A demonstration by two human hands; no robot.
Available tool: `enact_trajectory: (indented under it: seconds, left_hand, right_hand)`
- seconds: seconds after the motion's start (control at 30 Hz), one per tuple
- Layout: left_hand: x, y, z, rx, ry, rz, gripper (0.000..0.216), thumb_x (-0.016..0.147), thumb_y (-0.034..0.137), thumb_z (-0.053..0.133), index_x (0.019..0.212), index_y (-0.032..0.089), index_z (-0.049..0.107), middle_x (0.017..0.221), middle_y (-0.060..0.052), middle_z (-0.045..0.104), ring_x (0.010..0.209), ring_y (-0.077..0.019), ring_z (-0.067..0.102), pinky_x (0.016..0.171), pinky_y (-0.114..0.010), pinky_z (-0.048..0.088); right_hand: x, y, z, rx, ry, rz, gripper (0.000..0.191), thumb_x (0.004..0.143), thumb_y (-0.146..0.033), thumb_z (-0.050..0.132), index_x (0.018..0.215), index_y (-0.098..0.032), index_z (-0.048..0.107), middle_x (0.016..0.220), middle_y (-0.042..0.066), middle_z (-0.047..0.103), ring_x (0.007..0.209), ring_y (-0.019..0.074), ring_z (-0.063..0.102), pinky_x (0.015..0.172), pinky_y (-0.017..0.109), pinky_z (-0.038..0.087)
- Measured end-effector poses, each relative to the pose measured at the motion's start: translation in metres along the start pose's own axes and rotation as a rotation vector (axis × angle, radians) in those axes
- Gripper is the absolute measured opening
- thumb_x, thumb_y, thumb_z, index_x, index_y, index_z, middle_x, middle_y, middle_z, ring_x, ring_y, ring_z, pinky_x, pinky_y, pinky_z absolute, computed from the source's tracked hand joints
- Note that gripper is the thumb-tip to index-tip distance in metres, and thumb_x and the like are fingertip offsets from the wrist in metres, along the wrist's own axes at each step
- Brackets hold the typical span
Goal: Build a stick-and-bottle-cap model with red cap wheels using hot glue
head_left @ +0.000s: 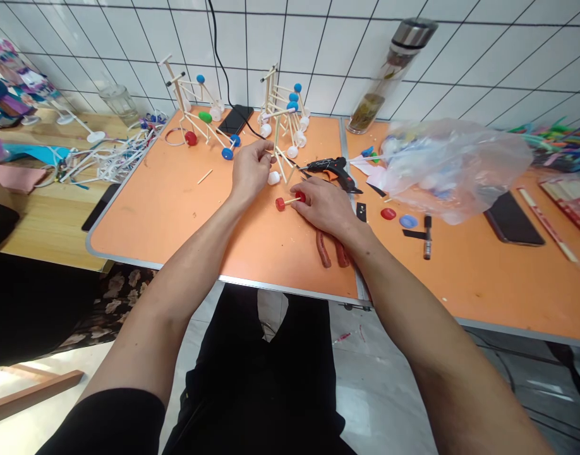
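Note:
My left hand (252, 172) pinches a small frame of wooden sticks (277, 146), which leans over the orange table. A white bottle cap (273, 178) shows beside its lower end. My right hand (324, 203) has its fingers closed on a wheel axle (290, 201), a short stick with a red bottle cap at each end. The axle lies just below the frame's stick ends; whether they touch I cannot tell. Behind my right hand lies a black glue gun (332, 167). Red-brown handles, perhaps of pliers (323, 248), stick out beneath my right wrist.
Stick-built models with cap wheels (202, 120) stand at the back by a phone (236, 120). A plastic bag (453, 167), a tall flask (380, 82), loose caps (408, 221) and a marker (428, 237) are on the right. Another person's dark clothing (38, 303) shows at left.

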State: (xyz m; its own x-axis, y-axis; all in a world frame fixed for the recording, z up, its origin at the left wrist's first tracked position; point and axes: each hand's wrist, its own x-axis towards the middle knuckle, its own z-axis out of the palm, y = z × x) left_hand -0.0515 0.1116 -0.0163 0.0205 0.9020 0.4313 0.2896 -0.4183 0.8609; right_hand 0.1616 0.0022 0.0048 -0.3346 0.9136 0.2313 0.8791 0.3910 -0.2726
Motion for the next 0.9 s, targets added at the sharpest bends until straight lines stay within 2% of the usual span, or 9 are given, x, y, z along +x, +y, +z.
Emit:
enact_trajectory:
  seconds: [0.13,0.3,0.67,0.9]
  left_hand:
    - [0.0,-0.0005,0.0004,-0.019,0.0,0.006,0.022,0.097,0.01,0.063,0.107,0.022,0.079,0.084,-0.003,0.079,0.093,-0.0216,0.083,0.094,-0.039,0.07]
    - [0.0009,-0.0046,0.0014,-0.004,-0.002,0.007,0.023,0.1,0.013,0.062,0.112,0.022,0.079,0.093,-0.005,0.082,0.102,-0.024,0.083,0.1,-0.044,0.069]
    - [0.0005,-0.006,0.0035,-0.018,0.0,-0.03,0.034,0.096,0.005,0.058,0.116,0.022,0.08,0.092,-0.004,0.083,0.091,-0.0204,0.082,0.091,-0.038,0.068]
    - [0.0011,-0.007,0.0037,-0.021,-0.016,-0.027,0.031,0.096,0.005,0.06,0.11,0.024,0.08,0.089,-0.004,0.081,0.098,-0.023,0.084,0.096,-0.041,0.068]
  right_hand:
    - [0.0,-0.0003,-0.0006,-0.002,0.0,-0.004,0.03,0.103,-0.031,0.064,0.126,-0.025,0.082,0.127,0.013,0.081,0.122,0.036,0.071,0.09,0.044,0.051]
    - [-0.0002,-0.0018,-0.0022,0.004,-0.01,0.008,0.03,0.103,-0.031,0.066,0.127,-0.023,0.082,0.128,0.013,0.081,0.123,0.0359,0.072,0.09,0.044,0.051]
    - [0.0006,0.0029,0.003,0.001,0.009,-0.012,0.03,0.104,-0.033,0.066,0.127,-0.023,0.082,0.125,0.012,0.08,0.12,0.0342,0.072,0.088,0.042,0.05]
    - [0.0013,0.0046,0.0041,0.003,0.011,-0.02,0.031,0.106,-0.036,0.065,0.127,-0.023,0.083,0.124,0.013,0.081,0.119,0.0347,0.072,0.089,0.043,0.05]
